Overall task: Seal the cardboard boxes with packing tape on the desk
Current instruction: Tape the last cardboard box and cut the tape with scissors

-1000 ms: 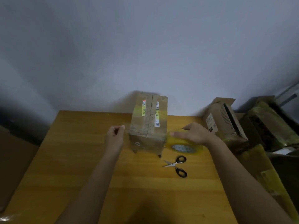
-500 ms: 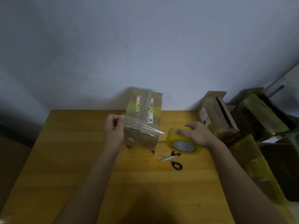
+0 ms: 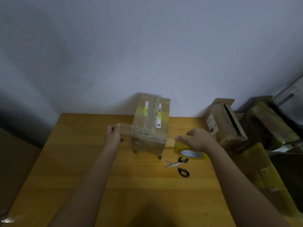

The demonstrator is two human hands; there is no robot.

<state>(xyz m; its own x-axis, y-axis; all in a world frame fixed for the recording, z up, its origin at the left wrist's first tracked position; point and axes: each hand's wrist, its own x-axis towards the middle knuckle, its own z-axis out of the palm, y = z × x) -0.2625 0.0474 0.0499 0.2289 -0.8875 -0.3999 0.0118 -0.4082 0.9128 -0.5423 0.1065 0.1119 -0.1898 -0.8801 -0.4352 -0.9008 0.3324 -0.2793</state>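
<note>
A brown cardboard box [image 3: 150, 126] with white labels stands at the middle back of the wooden desk [image 3: 82, 161]. My left hand [image 3: 113, 136] pinches the free end of a clear tape strip [image 3: 125, 128] just left of the box. The strip runs across the box's near top edge to a yellowish tape roll [image 3: 188, 149] on the right. My right hand [image 3: 198, 141] grips that roll from above, close to the desk surface.
Black-handled scissors [image 3: 178, 166] lie open on the desk in front of the roll. More cardboard boxes [image 3: 224, 125] are piled past the desk's right edge, some wrapped in yellow tape. A grey wall rises behind the desk.
The tape strip has come down from in front of the box onto its near top edge. My right hand has carried the roll a little lower and to the right.
</note>
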